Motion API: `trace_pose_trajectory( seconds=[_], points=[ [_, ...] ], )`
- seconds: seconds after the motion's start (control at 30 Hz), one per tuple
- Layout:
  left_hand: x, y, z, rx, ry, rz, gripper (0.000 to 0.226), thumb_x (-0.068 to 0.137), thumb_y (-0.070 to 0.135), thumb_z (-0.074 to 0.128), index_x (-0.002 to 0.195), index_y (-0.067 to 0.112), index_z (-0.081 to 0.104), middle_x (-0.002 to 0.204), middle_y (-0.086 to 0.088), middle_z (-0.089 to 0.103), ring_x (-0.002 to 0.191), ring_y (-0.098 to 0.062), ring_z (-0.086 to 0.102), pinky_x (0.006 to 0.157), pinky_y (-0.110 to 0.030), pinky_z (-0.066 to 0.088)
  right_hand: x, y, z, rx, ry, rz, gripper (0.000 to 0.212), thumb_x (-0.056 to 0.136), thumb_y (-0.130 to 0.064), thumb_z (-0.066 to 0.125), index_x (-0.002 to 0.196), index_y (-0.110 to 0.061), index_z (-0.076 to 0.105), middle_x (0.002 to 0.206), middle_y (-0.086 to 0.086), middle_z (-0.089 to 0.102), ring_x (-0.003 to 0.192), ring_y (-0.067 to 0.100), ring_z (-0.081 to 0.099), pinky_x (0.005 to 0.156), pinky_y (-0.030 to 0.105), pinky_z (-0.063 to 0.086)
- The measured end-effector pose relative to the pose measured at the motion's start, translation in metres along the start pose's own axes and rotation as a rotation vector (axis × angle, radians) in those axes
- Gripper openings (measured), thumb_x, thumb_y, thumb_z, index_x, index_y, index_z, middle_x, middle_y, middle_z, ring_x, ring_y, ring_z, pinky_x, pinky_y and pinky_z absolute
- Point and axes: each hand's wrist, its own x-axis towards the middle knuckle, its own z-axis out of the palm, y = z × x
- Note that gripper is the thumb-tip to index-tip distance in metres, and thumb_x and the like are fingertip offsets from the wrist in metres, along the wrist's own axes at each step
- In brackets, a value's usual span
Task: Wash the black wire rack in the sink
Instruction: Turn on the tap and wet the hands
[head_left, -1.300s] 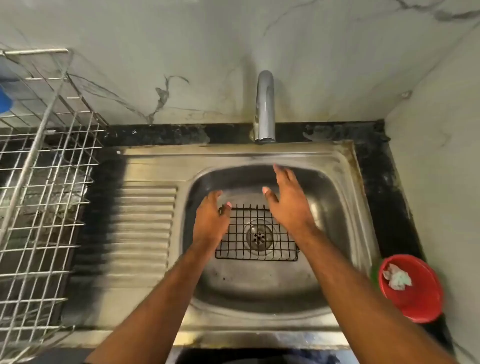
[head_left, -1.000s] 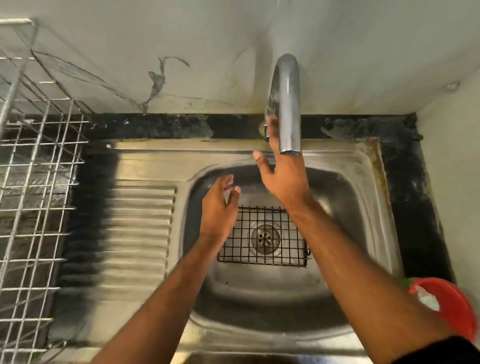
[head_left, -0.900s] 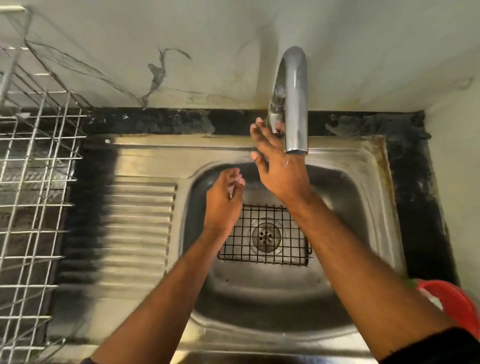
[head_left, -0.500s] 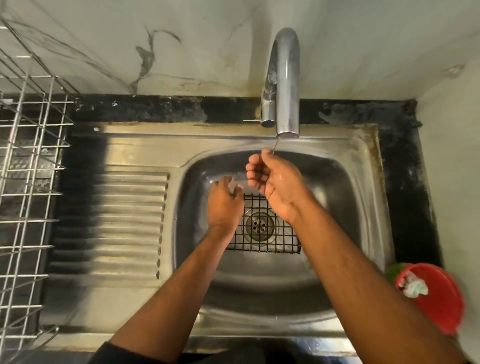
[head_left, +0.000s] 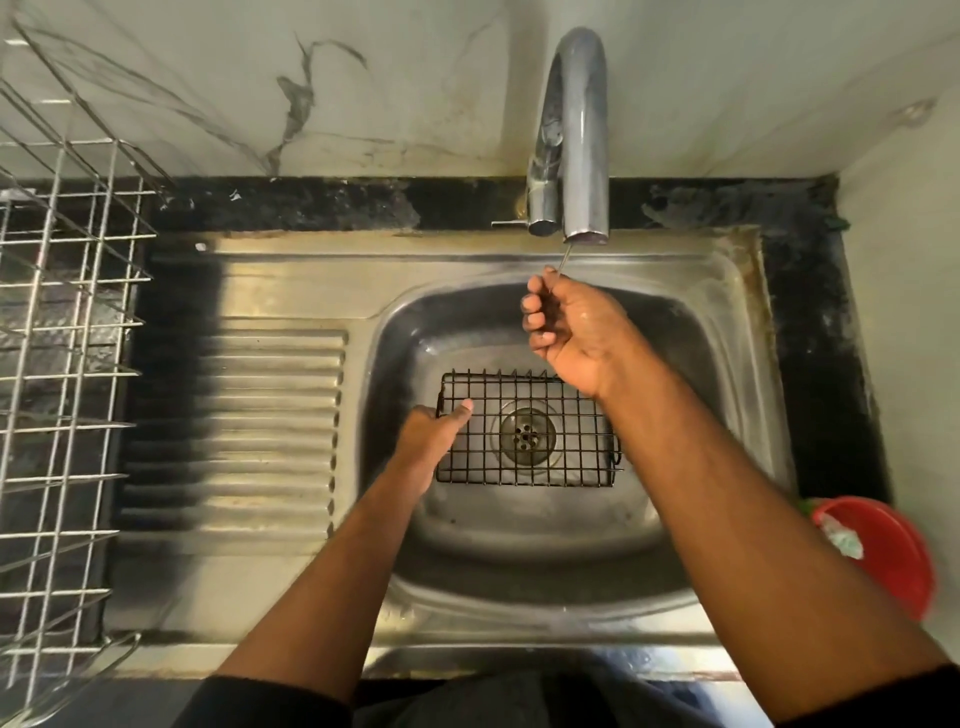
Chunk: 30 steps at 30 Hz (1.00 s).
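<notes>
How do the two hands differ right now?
The left hand is low in the sink, gripping the black wire rack at its left edge; the right hand is raised under the faucet, curled and holding nothing, in a thin trickle. Both are over the basin.

Dim, warm indoor light. Broad dark shadow band across ribbed drainboard (head_left: 270, 415). Soft sheen on steel sink (head_left: 727, 322) rim, mild glare on faucet (head_left: 584, 130) spout. Wide-angle bending at edges: wire dish rack (head_left: 57, 364) splays outward, slightly smeared. Red bowl (head_left: 893, 551) blurred at right edge. Centre reasonably sharp.
</notes>
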Motion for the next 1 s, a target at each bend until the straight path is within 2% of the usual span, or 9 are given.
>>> trace_pose_trajectory(
  seconds=[0.17,0.27,0.37,0.5,0.6,0.67,0.73,0.83,1.0],
  points=[
    [-0.024,0.017,-0.002,-0.111,-0.001,0.262,0.047,0.083,0.058,0.072,0.103,0.017,0.064,0.101,0.005,0.068,0.102,-0.016,0.065,0.086,-0.036,0.056,-0.012,-0.008,-0.009,-0.204,0.072,-0.181,0.032,0.107,-0.03,0.048,0.086,-0.015,0.067,0.072,-0.001,0.063,0.059,0.007,0.053,0.05,0.019,0.04],
    [-0.048,0.04,0.003,-0.151,-0.076,0.433,0.035,0.086,0.048,0.074,0.099,0.017,0.066,0.088,0.0,0.067,0.079,-0.01,0.062,0.067,-0.027,0.054,-0.032,-0.012,-0.006,-0.542,-0.007,-0.296,0.027,0.107,-0.025,0.05,0.1,-0.011,0.072,0.087,0.003,0.072,0.075,0.009,0.067,0.068,0.022,0.054],
    [-0.062,0.057,0.011,-0.153,-0.108,0.519,0.029,0.085,0.042,0.077,0.103,0.021,0.068,0.089,0.003,0.072,0.082,-0.009,0.067,0.063,-0.02,0.053,-0.052,-0.018,-0.007,-0.527,-0.012,-0.464,0.02,0.105,-0.012,0.053,0.106,-0.008,0.072,0.097,0.006,0.075,0.086,0.011,0.073,0.082,0.025,0.06],
    [-0.076,0.072,0.014,0.013,-0.08,0.651,0.028,0.083,0.05,0.068,0.103,0.03,0.067,0.084,0.003,0.072,0.08,-0.019,0.067,0.078,-0.039,0.057,-0.07,-0.02,-0.012,-0.915,-0.011,-0.572,0.02,0.098,0.0,0.06,0.107,-0.01,0.074,0.099,0.003,0.077,0.088,0.011,0.075,0.076,0.019,0.059],
    [-0.088,0.079,0.015,0.076,-0.058,0.7,0.025,0.092,0.035,0.066,0.115,0.026,0.066,0.087,0.012,0.07,0.078,-0.003,0.064,0.081,-0.027,0.054,-0.078,-0.016,-0.024,-0.886,0.166,-0.697,0.023,0.097,-0.004,0.063,0.108,-0.02,0.074,0.103,-0.002,0.077,0.094,0.01,0.074,0.089,0.029,0.059],
    [-0.096,0.08,0.014,0.041,-0.025,0.68,0.028,0.092,0.035,0.064,0.12,0.031,0.064,0.097,0.015,0.074,0.094,-0.005,0.068,0.094,-0.037,0.054,-0.081,-0.011,-0.029,-0.926,0.169,-0.69,0.022,0.098,-0.006,0.062,0.115,-0.016,0.073,0.108,-0.002,0.076,0.1,0.01,0.073,0.097,0.034,0.058],
    [-0.103,0.078,0.012,-0.04,-0.072,0.646,0.026,0.096,0.026,0.062,0.122,0.029,0.064,0.103,0.013,0.075,0.101,-0.01,0.07,0.092,-0.043,0.058,-0.087,-0.003,-0.031,-0.808,0.111,-0.634,0.025,0.1,-0.001,0.058,0.117,-0.012,0.072,0.107,-0.001,0.076,0.101,0.01,0.073,0.096,0.035,0.058],
    [-0.113,0.075,0.005,-0.162,-0.138,0.631,0.03,0.1,0.002,0.052,0.126,0.014,0.063,0.11,0.006,0.074,0.104,-0.009,0.07,0.092,-0.029,0.057,-0.09,0.004,-0.029,-0.718,0.149,-0.66,0.028,0.1,0.001,0.057,0.115,-0.018,0.071,0.111,-0.004,0.075,0.106,0.008,0.071,0.101,0.036,0.056],
    [-0.128,0.068,-0.006,-0.234,-0.218,0.571,0.04,0.098,-0.011,0.047,0.131,0.007,0.058,0.118,-0.005,0.07,0.083,0.005,0.071,0.068,-0.008,0.051,-0.096,0.006,-0.016,-0.679,0.117,-0.611,0.038,0.1,0.005,0.053,0.129,-0.016,0.065,0.121,-0.008,0.071,0.116,0.003,0.065,0.107,0.031,0.051]
  ],
)
